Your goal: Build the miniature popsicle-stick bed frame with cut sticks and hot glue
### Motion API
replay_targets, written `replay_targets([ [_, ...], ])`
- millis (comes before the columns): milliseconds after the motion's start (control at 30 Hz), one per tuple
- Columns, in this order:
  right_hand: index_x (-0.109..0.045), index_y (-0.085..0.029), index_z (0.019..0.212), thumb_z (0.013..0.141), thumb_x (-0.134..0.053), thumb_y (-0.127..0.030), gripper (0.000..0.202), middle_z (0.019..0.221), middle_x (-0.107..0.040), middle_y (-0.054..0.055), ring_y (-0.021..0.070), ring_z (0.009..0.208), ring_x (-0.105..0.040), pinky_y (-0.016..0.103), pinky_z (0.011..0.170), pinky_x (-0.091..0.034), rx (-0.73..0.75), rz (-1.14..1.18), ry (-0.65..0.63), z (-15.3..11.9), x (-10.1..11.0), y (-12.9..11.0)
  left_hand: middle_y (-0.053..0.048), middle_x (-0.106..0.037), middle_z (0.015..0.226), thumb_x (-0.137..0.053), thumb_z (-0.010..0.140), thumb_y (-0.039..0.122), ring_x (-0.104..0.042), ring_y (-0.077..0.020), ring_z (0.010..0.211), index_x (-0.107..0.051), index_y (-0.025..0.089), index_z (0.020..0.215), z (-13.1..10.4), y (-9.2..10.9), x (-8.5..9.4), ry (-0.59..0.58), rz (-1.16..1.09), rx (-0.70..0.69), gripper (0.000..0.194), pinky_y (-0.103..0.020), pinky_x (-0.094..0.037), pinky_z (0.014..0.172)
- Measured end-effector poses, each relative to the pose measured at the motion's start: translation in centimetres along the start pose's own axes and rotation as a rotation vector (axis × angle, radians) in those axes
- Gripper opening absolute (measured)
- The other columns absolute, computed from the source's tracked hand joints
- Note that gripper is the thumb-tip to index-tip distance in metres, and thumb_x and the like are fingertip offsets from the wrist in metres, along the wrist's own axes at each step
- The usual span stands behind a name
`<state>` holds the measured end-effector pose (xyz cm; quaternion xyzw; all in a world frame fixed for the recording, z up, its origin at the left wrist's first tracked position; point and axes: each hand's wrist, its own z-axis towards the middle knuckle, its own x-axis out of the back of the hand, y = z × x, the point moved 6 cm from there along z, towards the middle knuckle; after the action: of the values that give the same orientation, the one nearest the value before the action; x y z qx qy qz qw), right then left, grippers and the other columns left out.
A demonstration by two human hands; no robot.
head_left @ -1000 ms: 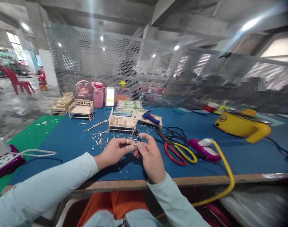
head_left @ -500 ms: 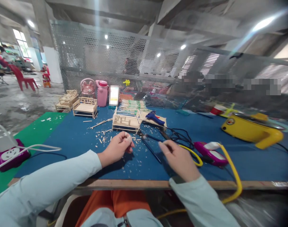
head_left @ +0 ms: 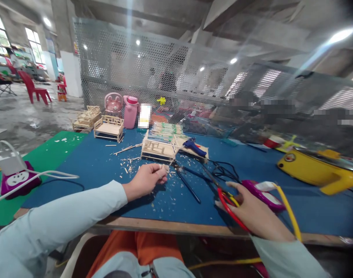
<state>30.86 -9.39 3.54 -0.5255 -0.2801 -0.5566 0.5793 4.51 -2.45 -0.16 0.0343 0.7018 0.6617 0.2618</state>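
My left hand (head_left: 149, 179) is closed over the table with fingertips pinched on a small pale piece (head_left: 164, 168), mostly hidden by the fingers. My right hand (head_left: 254, 210) has its fingers around the red and yellow handles of a pair of scissors (head_left: 232, 210); the dark blades point away toward the back. Between the hands lie pliers with blue handles (head_left: 189, 188). Just beyond my left hand stands a miniature wooden bench with railings (head_left: 158, 150). A blue glue gun (head_left: 195, 148) rests right of it. Wood offcuts (head_left: 128, 166) are scattered nearby.
Finished-looking miniature benches (head_left: 109, 129) stand at the back left near a pink bottle (head_left: 130, 114). Bundled sticks (head_left: 167, 129) lie behind. At right are a purple power strip (head_left: 265, 195), its yellow cable and a yellow electric pot (head_left: 306, 170). A perforated metal screen (head_left: 121, 65) closes the back.
My right hand has moved right and closed around the scissors, whose red and yellow handles now show raised in it. My left hand stays pinched in nearly the same place. The view has shifted slightly.
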Motion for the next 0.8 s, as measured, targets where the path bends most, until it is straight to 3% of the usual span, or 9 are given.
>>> replay_targets([
  [100, -0.058, -0.019, 0.103, 0.062, -0.059, -0.040, 0.046, 0.073, -0.068, 0.007, 0.0266, 0.067, -0.064, 0.034, 0.061, -0.050, -0.003, 0.157, -0.166, -1.4, -0.6, -1.8, 0.002, -0.051, 0.059, -0.068, 0.062, 0.049, -0.049, -0.0058, 0.053, -0.054, 0.012, 0.065, 0.0, -0.1, -0.1, -0.045, 0.051, 0.005, 0.040, -0.022, -0.041, 0.056],
  [233, -0.050, -0.018, 0.111, 0.070, -0.052, -0.033, 0.044, 0.088, -0.065, 0.008, 0.0207, 0.074, -0.062, 0.030, 0.069, -0.049, 0.224, 0.395, -0.185, -2.4, -0.8, -6.7, 0.003, -0.050, 0.059, -0.063, 0.066, 0.052, -0.050, -0.0071, 0.053, -0.052, 0.013, 0.063, -0.5, 0.3, -0.6, -0.146, 0.201, -0.030, 0.041, -0.022, -0.041, 0.056],
  [400, -0.047, -0.017, 0.105, 0.075, -0.051, -0.032, 0.034, 0.076, -0.057, 0.002, 0.0140, 0.065, -0.053, 0.025, 0.065, -0.046, 0.435, 0.474, -0.292, -2.9, -1.3, -11.7, 0.002, -0.052, 0.061, -0.046, 0.082, 0.044, -0.051, -0.0092, 0.059, -0.051, 0.014, 0.065, -1.7, 1.8, -1.2, -0.220, 0.485, -0.225, 0.034, -0.021, -0.040, 0.060],
  [567, -0.049, -0.018, 0.093, 0.080, -0.048, -0.040, 0.026, 0.067, -0.047, -0.002, 0.0113, 0.058, -0.042, 0.023, 0.058, -0.040, 0.530, 0.535, -0.432, -3.4, -1.8, -13.8, 0.000, -0.053, 0.063, -0.036, 0.088, 0.034, -0.051, -0.0102, 0.062, -0.051, 0.015, 0.066, -2.6, 3.1, -1.5, -0.215, 0.631, -0.386, 0.033, -0.021, -0.040, 0.063],
  [800, -0.048, -0.017, 0.091, 0.082, -0.043, -0.050, 0.034, 0.069, -0.045, -0.001, 0.0120, 0.060, -0.040, 0.024, 0.058, -0.038, 0.595, 0.634, -0.509, -3.6, -2.2, -14.4, 0.000, -0.054, 0.064, -0.035, 0.087, 0.029, -0.050, -0.0106, 0.062, -0.052, 0.014, 0.064, -2.9, 3.8, -1.6, -0.210, 0.645, -0.457, 0.032, -0.021, -0.039, 0.062],
])
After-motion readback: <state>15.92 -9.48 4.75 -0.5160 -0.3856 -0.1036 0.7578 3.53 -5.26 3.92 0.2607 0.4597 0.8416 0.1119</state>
